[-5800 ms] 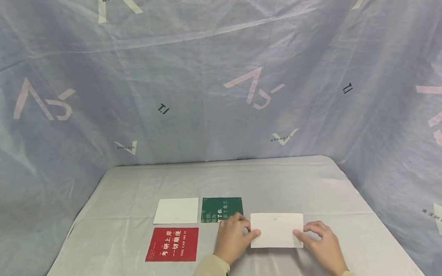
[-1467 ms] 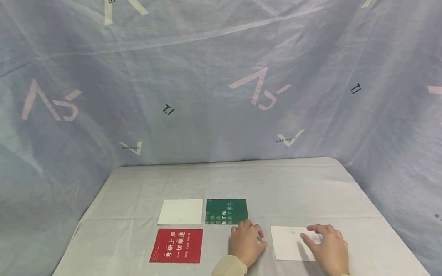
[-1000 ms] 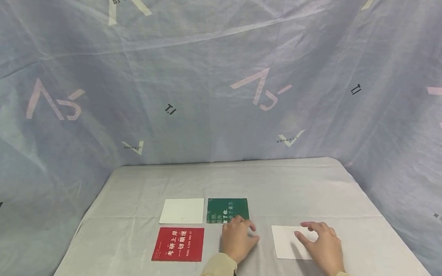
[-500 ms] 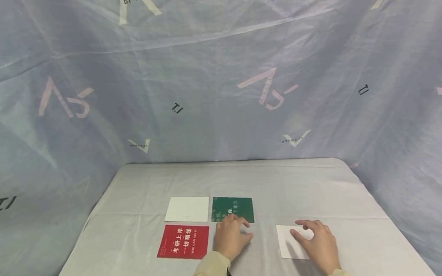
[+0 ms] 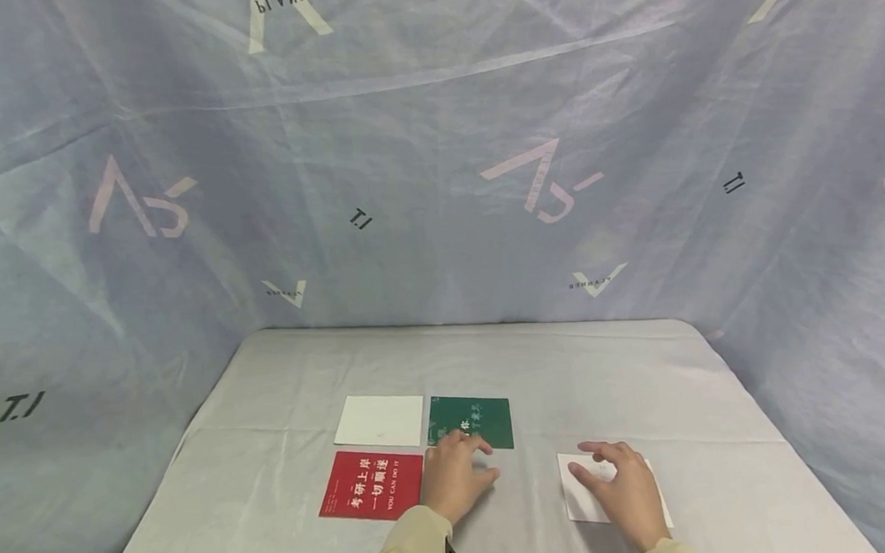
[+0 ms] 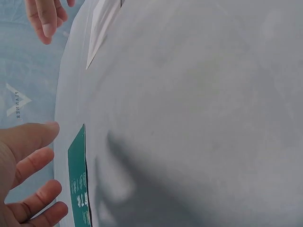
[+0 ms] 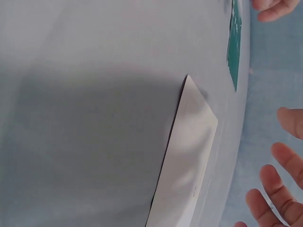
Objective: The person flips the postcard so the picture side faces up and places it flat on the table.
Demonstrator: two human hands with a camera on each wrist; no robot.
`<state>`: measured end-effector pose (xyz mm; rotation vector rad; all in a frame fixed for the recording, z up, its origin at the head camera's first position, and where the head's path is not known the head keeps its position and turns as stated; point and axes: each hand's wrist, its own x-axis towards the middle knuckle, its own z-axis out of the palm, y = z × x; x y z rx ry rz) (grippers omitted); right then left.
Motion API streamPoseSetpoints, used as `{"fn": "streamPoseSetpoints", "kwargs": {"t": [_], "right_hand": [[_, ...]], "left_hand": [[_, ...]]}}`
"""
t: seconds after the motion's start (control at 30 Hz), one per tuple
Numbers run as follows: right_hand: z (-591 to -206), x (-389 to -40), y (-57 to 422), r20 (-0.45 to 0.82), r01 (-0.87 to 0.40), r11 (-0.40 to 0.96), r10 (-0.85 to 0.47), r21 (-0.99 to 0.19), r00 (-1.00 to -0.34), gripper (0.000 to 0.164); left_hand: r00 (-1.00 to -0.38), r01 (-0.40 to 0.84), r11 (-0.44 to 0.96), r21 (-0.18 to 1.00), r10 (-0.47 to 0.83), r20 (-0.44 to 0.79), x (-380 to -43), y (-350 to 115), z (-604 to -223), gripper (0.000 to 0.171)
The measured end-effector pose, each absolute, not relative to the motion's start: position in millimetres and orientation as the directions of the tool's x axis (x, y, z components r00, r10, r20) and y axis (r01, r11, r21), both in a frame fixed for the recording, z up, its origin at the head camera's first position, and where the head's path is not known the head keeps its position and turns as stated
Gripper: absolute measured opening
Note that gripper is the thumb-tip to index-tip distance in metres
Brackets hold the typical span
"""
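My left hand (image 5: 456, 479) hovers with relaxed, parted fingers, holding nothing, and overlaps the near edge of a green card (image 5: 491, 426) with pale lettering in the head view. Its fingers (image 6: 35, 163) appear spread in the left wrist view. To the right, my right hand (image 5: 625, 492) is also free, thumb and fingers apart, above a white card (image 5: 579, 501) that lies flat on the cloth. The hand hides part of that card in the head view; the right wrist view shows its long edge and one corner clearly.
A red card (image 5: 371, 486) with white print lies left of my left hand. Behind it lies another white card (image 5: 379, 421), beside the green one. Grey cloth covers the table (image 5: 568, 370), and a printed bluish curtain (image 5: 426, 252) hangs around its back and sides.
Earlier both hands held the right-hand white card by its ends; now it lies on the table, let go. Since then both hands have drifted left, and the head view has shifted slightly.
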<state>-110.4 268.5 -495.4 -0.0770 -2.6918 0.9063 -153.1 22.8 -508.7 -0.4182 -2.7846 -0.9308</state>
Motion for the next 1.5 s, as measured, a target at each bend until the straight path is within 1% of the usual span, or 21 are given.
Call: {"fn": "streamPoseSetpoints", "kwargs": {"t": [0.4,0.7,1.1,1.2,1.5], "right_hand": [[-496.1,-114.8,254.3,0.207,-0.029,0.754,0.142,-0.656,-0.968,0.036],[-495.6,-117.5,244.2,0.189,-0.026,0.731,0.141,-0.682,-0.972,0.035],[-498.1,-122.5,231.5,0.165,-0.027,0.711,0.126,-0.702,-0.978,0.036],[-498.4,-123.2,228.5,0.159,-0.024,0.716,0.121,-0.698,-0.980,0.036],[-498.3,-127.2,220.0,0.125,-0.004,0.727,0.113,-0.686,-0.986,0.040]], "left_hand": [[-0.956,0.290,0.717,0.634,0.184,0.229,-152.9,8.6,-506.4,0.026],[-0.962,0.272,0.680,0.681,0.177,0.207,-156.7,-7.2,-509.9,0.027],[-0.964,0.265,0.657,0.706,0.176,0.198,-155.9,-23.9,-510.9,0.029],[-0.965,0.261,0.657,0.708,0.175,0.194,-155.3,-27.5,-509.8,0.031],[-0.972,0.235,0.669,0.705,0.151,0.181,-154.4,-43.6,-506.0,0.030]]}}
